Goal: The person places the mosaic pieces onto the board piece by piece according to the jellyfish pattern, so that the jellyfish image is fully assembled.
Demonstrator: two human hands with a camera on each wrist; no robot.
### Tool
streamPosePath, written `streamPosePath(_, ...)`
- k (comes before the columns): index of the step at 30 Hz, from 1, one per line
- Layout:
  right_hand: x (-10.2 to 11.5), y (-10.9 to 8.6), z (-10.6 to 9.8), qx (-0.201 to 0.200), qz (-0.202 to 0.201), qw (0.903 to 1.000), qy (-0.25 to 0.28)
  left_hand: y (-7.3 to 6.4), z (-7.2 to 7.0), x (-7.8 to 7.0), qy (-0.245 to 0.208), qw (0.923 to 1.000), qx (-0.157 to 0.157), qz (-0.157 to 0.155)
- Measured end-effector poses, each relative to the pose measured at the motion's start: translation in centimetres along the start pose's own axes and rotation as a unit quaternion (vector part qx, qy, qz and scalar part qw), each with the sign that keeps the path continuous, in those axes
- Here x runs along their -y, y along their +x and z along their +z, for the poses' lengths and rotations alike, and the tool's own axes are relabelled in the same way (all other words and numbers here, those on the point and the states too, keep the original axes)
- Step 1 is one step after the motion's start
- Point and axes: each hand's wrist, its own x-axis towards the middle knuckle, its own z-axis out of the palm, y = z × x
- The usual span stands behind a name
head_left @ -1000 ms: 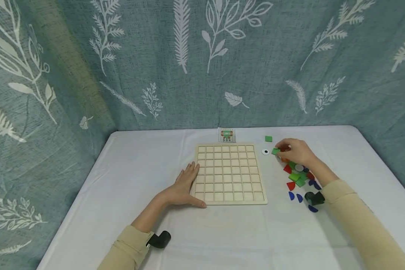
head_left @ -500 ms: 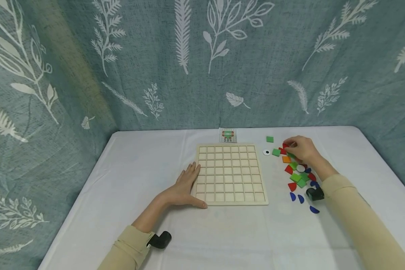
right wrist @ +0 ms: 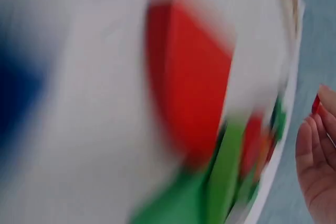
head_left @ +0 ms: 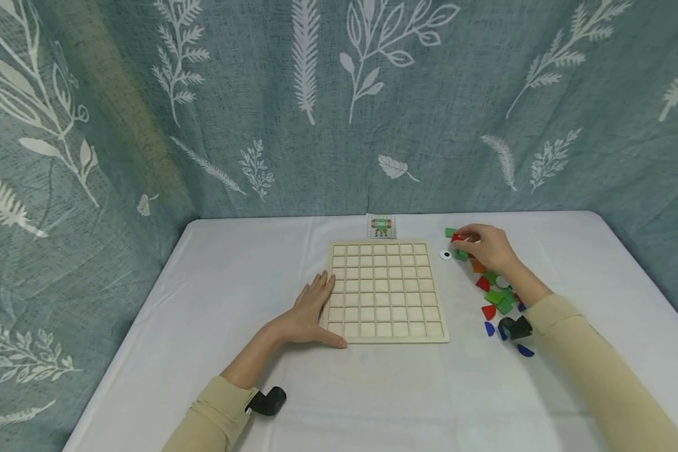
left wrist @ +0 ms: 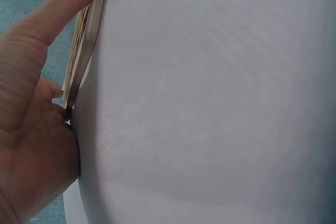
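My right hand (head_left: 488, 248) pinches a small red piece (head_left: 457, 238) between thumb and fingers, above the far right of the table. In the right wrist view that red piece (right wrist: 315, 104) shows at the fingertips. Close by lie a green square (head_left: 449, 232), another green square (head_left: 460, 255) partly under the hand, and a white disc with a black dot (head_left: 445, 254). A pale wooden grid board (head_left: 384, 292) lies flat, its cells bare. Along its left edge my left hand (head_left: 302, 317) rests with fingers spread, the thumb at the near corner.
Behind the board lies a small picture card (head_left: 381, 226). A loose heap right of the board has an orange square (head_left: 478, 266), red wedges (head_left: 488, 312), green squares (head_left: 494, 297) and blue half discs (head_left: 525, 350). A leaf-patterned curtain (head_left: 328, 163) hangs behind the table.
My right hand left a green square beside the white disc, went right to red pieces, and has come back left holding a red one. The left hand stays in place.
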Motion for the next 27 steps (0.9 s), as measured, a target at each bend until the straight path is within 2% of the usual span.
streamPosePath(6,3.2,0.2,2.9,0.058,-0.05,0.997,0.016,-0.1,0.1,0.0,-0.003,1.0,-0.007,0.006)
streamPosePath(11,4.3,0.5,4.9,0.071,-0.108,0.9915,0.007,-0.1,0.2,-0.1,-0.003,0.9999,-0.009,0.004)
streamPosePath(16,5.0,0.7,5.6,0.078,-0.11,0.9908,0.015,0.0,0.3,0.0,-0.003,1.0,-0.004,0.0)
streamPosePath(27,5.3,0.7,5.5,0.072,-0.113,0.9907,0.02,-0.1,0.2,-0.2,-0.002,1.0,-0.008,0.004)
